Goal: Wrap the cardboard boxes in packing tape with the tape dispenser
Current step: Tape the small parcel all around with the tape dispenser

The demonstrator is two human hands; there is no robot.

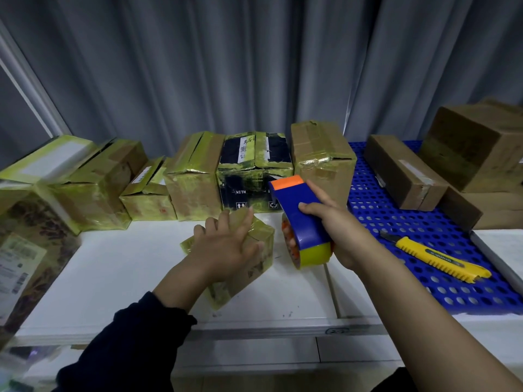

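A small cardboard box (254, 273) covered in yellowish tape lies tilted on the white table (119, 278) in the middle. My left hand (226, 247) lies on top of it with the fingers spread and fairly straight, the thumb against its right side. Just right of the box, my right hand (336, 230) grips the blue tape dispenser (302, 219), which has an orange front plate and a yellow tape roll. The dispenser is held beside the box, a little apart from it.
A row of taped boxes (195, 179) stands along the back of the table. Untaped brown boxes (402, 171) sit on a blue perforated mat (396, 222) at the right, with a yellow utility knife (435, 257) on it. A patterned package (28, 250) is at far left.
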